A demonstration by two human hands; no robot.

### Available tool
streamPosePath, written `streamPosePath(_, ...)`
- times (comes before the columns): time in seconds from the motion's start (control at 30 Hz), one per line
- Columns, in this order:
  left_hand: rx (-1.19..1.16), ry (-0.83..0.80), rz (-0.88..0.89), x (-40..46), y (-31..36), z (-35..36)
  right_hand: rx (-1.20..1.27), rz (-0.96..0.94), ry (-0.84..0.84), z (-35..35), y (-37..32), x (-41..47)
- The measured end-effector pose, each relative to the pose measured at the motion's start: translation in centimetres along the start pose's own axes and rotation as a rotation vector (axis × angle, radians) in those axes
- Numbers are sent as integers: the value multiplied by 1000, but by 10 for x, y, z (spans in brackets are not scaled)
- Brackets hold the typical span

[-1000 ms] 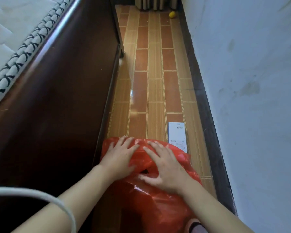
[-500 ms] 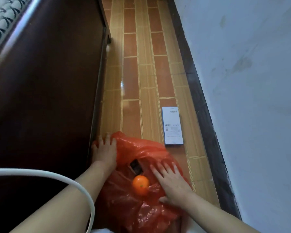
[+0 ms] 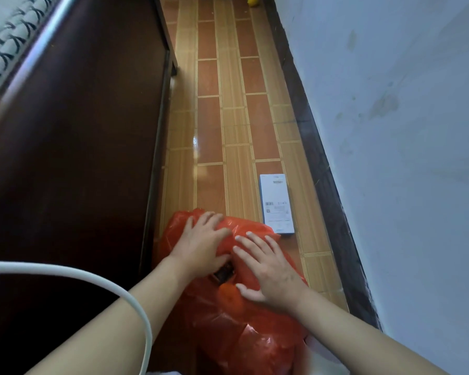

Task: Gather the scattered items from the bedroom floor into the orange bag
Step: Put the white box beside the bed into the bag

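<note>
The orange plastic bag [image 3: 244,331] lies on the tiled floor in front of me. My left hand [image 3: 201,244] rests flat on its far left top, fingers spread. My right hand [image 3: 266,269] lies flat on the right side, fingers spread. Between the hands a gap in the bag shows an orange fruit [image 3: 228,296] and something dark above it. A white flat box [image 3: 276,204] with printed labels lies on the floor just beyond the bag's right corner. A small yellow fruit [image 3: 252,0] sits far off by the wall.
A dark wooden bed frame [image 3: 79,147] walls off the left side. A pale wall [image 3: 404,131] with a dark skirting board [image 3: 317,158] closes the right. The tiled floor [image 3: 214,104] forms a narrow strip between them. A white cable [image 3: 92,280] arcs across the lower left.
Both hands have moved back together over the top of the bag, narrowing its opening; the orange fruit is now partly covered. The view has tilted up along the floor.
</note>
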State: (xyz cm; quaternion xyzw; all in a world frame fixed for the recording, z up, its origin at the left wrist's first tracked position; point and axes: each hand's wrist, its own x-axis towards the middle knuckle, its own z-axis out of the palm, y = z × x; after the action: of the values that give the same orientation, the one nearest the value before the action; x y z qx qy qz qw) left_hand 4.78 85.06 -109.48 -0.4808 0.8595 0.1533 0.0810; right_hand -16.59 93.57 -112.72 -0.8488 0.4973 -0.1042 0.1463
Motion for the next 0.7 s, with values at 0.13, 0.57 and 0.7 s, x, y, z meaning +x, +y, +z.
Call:
streamPosePath(0.13,174,-304,-59,5,-15,18,-114,-116,-348,29,11,0)
streamPosePath(0.57,214,-354,-481,-3,-36,30,-250,120,-553,23,63,4)
streamPosePath(0.7,109,-299,-470,3,-25,29,-135,138,-497,12,59,5)
